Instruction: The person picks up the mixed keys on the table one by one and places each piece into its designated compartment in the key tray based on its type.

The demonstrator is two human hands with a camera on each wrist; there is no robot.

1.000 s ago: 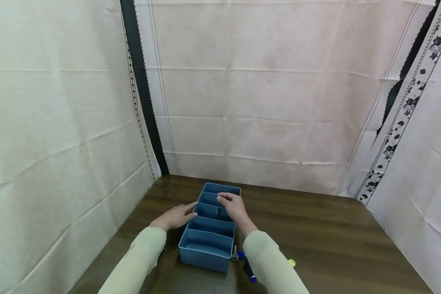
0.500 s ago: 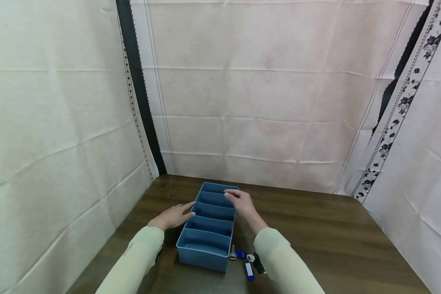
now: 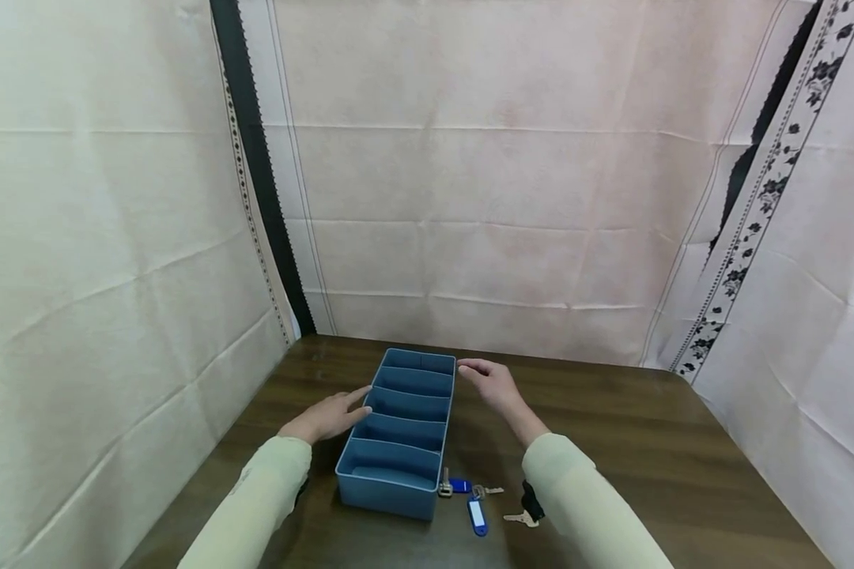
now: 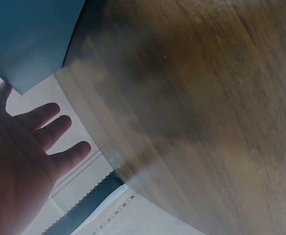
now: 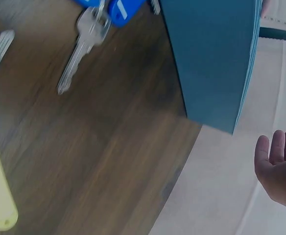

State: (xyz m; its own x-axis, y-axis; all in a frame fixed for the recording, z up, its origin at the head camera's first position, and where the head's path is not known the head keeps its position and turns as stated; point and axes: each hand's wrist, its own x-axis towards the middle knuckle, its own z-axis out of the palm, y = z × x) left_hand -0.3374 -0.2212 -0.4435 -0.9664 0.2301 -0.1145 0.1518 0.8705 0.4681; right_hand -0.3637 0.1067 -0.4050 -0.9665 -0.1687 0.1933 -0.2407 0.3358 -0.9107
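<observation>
A long blue box (image 3: 387, 504) divided into several compartments lies lengthwise on the table. My left hand (image 3: 327, 416) is at its left side, index finger and thumb at the rim; in the left wrist view the other fingers of this hand (image 4: 20, 147) are spread beneath the box corner. Beside the far right corner of the box is my right hand (image 3: 494, 386), fingers slightly bent, nothing seen in them. Keys with blue tags (image 3: 477, 516) lie right of the box's near end. Another key (image 3: 522, 518) lies near the right sleeve, and a yellow tag (image 5: 1, 191) shows in the right wrist view.
The brown wooden table (image 3: 598, 442) has rounded far corners. Pale cloth (image 3: 470, 174) hangs behind it and on both sides, with a dark strip (image 3: 263, 174) at the back left. My light sleeves (image 3: 598, 498) reach over the near part of the table.
My right hand has moved right from over the box to beside its far right corner. Its sleeve has shifted right, uncovering more keys. The left hand stays at the rim.
</observation>
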